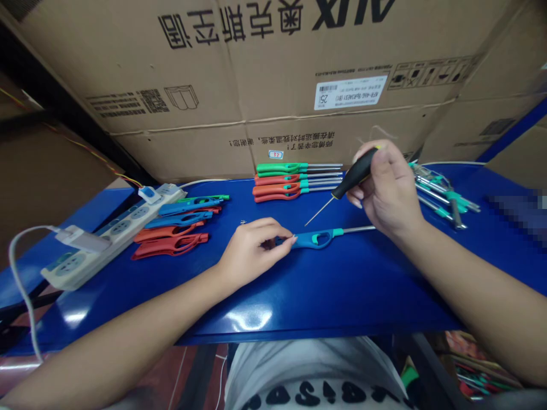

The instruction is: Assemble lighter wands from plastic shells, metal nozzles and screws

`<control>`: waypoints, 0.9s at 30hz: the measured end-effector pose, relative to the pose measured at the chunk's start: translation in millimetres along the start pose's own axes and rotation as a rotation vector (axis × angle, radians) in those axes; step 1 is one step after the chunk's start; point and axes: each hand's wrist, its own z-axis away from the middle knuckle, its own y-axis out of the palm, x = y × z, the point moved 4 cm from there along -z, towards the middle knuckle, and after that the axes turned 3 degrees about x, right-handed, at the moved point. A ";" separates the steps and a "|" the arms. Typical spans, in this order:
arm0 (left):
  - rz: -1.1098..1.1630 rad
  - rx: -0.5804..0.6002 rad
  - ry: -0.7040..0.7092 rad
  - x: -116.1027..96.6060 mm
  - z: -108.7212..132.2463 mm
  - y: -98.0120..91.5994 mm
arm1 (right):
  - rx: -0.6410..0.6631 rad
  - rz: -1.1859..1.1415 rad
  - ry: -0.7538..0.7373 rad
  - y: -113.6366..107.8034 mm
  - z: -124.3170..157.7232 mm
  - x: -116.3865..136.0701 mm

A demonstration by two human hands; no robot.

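Note:
A blue long-necked gas lighter (304, 239) with a teal trigger lies on the blue table, its metal tube pointing right. My left hand (256, 247) is closed at the handle end, thumb and forefinger pinched together there; whether a small part sits between them I cannot make out. My right hand (388, 188) grips a black-handled screwdriver (355, 173). Its thin shaft slants down to the left, and the tip hangs just above the lighter, apart from it.
Green and orange lighters (277, 191) are stacked at the back. Coloured handle shells (171, 247) lie by a white power strip (115, 228) at left. Metal tubes with teal parts (444, 196) are heaped at right. A cardboard box (239, 85) stands behind the table (325, 296).

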 end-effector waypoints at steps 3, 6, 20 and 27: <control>-0.064 0.040 0.046 -3.6 2.3 0.9 | 0.072 -0.020 0.044 8.6 7.0 4.8; -0.130 0.051 0.088 -4.3 2.9 1.3 | 0.076 0.037 0.100 13.2 12.1 6.2; -0.206 0.066 0.152 -7.6 3.3 2.8 | 0.106 -0.032 0.035 12.7 9.7 0.1; -0.218 0.031 0.253 -7.7 3.2 3.4 | 0.132 -0.122 -0.043 13.9 8.6 0.5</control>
